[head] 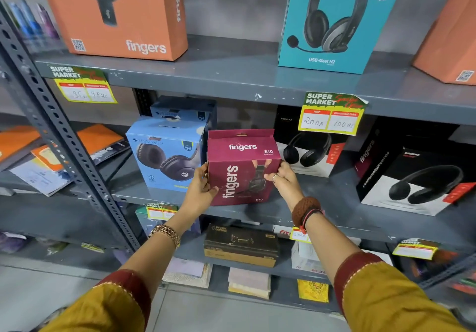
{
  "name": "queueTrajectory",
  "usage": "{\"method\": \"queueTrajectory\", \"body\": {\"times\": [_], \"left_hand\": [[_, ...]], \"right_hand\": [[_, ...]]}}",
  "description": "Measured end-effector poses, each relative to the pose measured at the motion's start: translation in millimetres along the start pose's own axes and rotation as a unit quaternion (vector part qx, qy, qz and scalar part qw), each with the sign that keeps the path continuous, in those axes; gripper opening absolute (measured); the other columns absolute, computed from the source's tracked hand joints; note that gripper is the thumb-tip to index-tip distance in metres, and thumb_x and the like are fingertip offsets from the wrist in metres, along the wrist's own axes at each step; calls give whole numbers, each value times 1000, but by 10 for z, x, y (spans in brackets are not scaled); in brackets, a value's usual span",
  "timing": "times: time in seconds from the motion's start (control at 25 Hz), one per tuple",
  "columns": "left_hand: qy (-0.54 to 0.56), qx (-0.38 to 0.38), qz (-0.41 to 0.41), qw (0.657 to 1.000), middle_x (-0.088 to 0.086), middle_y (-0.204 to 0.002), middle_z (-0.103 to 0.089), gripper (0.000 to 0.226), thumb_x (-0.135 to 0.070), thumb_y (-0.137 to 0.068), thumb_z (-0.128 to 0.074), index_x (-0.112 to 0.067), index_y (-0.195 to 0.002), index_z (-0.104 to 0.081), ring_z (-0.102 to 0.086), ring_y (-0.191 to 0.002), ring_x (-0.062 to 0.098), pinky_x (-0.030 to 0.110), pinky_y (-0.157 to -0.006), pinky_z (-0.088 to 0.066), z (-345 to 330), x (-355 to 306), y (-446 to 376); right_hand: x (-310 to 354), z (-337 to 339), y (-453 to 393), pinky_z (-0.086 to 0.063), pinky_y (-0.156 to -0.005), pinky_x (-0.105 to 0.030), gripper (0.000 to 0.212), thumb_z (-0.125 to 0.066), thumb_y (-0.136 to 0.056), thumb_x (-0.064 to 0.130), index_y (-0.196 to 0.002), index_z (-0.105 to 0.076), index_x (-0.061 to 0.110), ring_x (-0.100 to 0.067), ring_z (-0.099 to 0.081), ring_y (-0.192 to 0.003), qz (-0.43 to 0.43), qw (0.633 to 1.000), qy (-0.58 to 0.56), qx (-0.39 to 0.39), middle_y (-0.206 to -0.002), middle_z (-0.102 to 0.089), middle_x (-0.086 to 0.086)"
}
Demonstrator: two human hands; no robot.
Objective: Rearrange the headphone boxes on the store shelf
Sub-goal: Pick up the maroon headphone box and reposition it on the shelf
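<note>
A maroon "fingers S10" headphone box point(242, 169) stands upright at the front of the middle shelf point(322, 203). My left hand point(199, 190) grips its lower left edge and my right hand point(282, 179) grips its right side. Just to its left stands a light blue Zebronics box point(164, 154), with a second blue box point(183, 111) behind it. To the right are a white-and-black headphone box point(309, 151) and a black "fingers" box point(412, 177).
The upper shelf carries an orange "fingers" box point(118, 12), a teal USB-Meet H2 box point(332, 20) and another orange box point(448, 35). Yellow price tags point(332, 115) hang from shelf edges. A perforated grey upright point(64, 138) stands on the left. The lower shelf holds a dark box point(240, 244).
</note>
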State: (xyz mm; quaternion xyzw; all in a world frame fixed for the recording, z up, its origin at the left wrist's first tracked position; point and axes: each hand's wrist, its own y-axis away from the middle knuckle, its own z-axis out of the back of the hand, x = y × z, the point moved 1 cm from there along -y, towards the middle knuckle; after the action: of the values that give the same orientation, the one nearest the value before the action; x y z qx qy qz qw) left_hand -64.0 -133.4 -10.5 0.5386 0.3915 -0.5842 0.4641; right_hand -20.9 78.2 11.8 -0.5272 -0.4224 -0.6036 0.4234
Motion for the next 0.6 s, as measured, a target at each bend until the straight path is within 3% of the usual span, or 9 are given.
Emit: {"method": "queueTrajectory", "body": {"times": [0.08,0.2,0.32,0.4,0.52,0.6], "left_hand": [[2,19,4,1000,3,-122,-51,58,15,-86,-44,-9,-136,-27,-52,-109,14,17,-78,-51,-11,39,-55],[16,32,-8,999,3,-122,-51,62,14,-87,-44,-12,-139,-23,-50,-113,15,29,-93,-45,-31,71,-104],[33,23,-25,999,-2,-127,-49,63,13,-89,-42,-15,-143,-24,-48,-115,11,30,-99,-42,-37,105,-99],[38,-24,-28,999,-3,-133,-45,61,9,-90,-43,-16,-143,-28,-45,-118,10,29,-99,-41,-64,179,-21],[22,-159,-17,987,-8,-128,-48,49,1,-90,-48,-19,-135,-41,-44,-119,10,24,-92,-39,-163,348,187],[3,-171,-5,985,-6,-123,-53,42,1,-90,-47,-18,-127,-47,-49,-117,14,25,-92,-39,-381,445,314]], "right_hand": [[-30,-5,-70,-43,-96,-27,48,-54,-81,-5,-127,-42,4,-23,-54,-115,-6,1000,-5,-13,-129,-55,-16],[-51,-24,-137,-44,-87,-17,50,-53,-83,-4,-131,-39,6,-18,-54,-113,0,1000,-5,-11,-132,-54,-13],[-67,-18,-145,-41,-97,-22,51,-54,-86,0,-135,-37,7,-18,-49,-122,3,1000,-1,-9,-138,-50,-11],[-132,48,-91,-32,-105,-25,53,-53,-89,6,-138,-35,8,-19,-40,-133,-1,1000,10,-22,-144,-42,-9],[-321,285,73,-30,-106,-24,50,-52,-90,11,-138,-36,11,-17,-35,-137,2,998,7,-54,-148,-39,-6],[-473,562,221,-33,-104,-24,44,-53,-90,12,-133,-42,13,-14,-40,-132,0,997,5,-73,-144,-44,-3]]}}
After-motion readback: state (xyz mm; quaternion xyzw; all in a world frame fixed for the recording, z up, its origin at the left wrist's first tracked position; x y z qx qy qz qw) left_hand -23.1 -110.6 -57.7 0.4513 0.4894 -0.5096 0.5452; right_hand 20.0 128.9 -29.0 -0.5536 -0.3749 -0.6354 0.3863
